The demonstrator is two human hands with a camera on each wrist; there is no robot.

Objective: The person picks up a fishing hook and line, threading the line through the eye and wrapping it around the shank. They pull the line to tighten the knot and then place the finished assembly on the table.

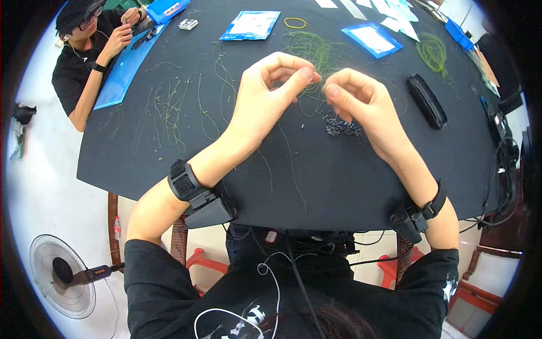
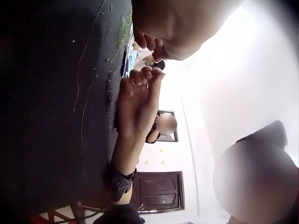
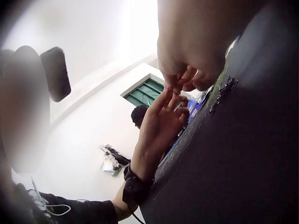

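Above the table, the left hand [image 1: 262,93] pinches thumb against forefinger, and the right hand [image 1: 364,107] does the same close beside it. What they pinch is very fine; it looks like green thread, though its ends are hard to make out. Behind the fingers lies a loose tangle of green thread [image 1: 307,48]. A pile of small dark metal pieces [image 1: 343,127] sits under the right hand. In the left wrist view the right hand [image 2: 138,105] has curled fingers; the right wrist view shows the left hand [image 3: 159,123] with its fingertips near the other hand's.
Cut threads [image 1: 172,116] are scattered at left. Blue-edged packets [image 1: 251,25], a yellow band [image 1: 294,23] and a second green coil [image 1: 432,53] lie farther back. A black case [image 1: 427,101] is at right, near cables. Another person [image 1: 84,53] sits at the far left.
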